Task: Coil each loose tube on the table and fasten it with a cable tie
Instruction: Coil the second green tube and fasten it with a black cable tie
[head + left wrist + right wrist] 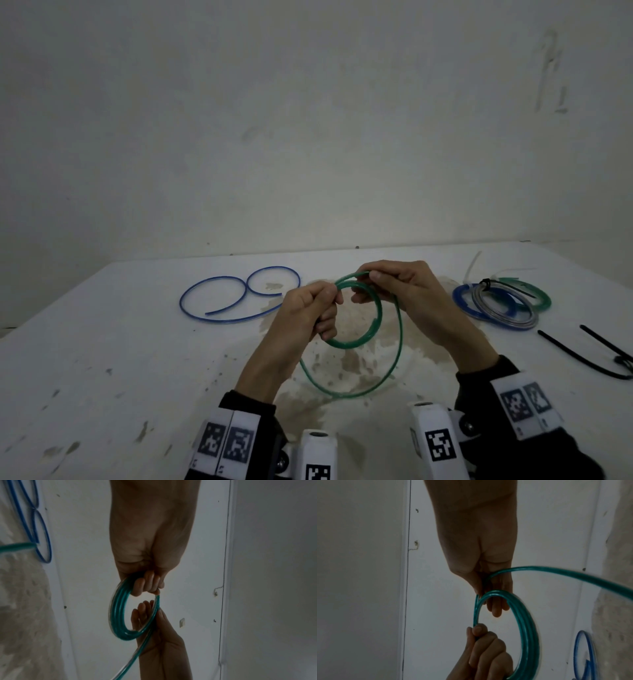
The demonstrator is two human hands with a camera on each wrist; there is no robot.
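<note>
Both hands are up over the white worktop point(102, 342), working a green tube point(399, 329) into a coil. The left hand point(305, 315) has its fingers point(145, 582) curled tight around the stacked loops on the left side of the coil; the left wrist view shows a few turns bunched together under them. The right hand point(407, 287) pinches the tube at the top of the coil between thumb and fingers point(496, 608), with the green line passing through that grip. The small inner loop is held up in the air between the two hands, while a bigger outer loop of the same tube hangs down toward the stained middle of the worktop, near the person's wrists.

Off to the left, a loose blue tube point(219, 318) lies flat on the worktop in two open curls. On the right there's a pile of coiled tubes point(496, 308), blue, clear and green, with a black cable tie point(486, 284) on them. Further right, a couple of black cable ties point(582, 356) lie loose near the edge.
</note>
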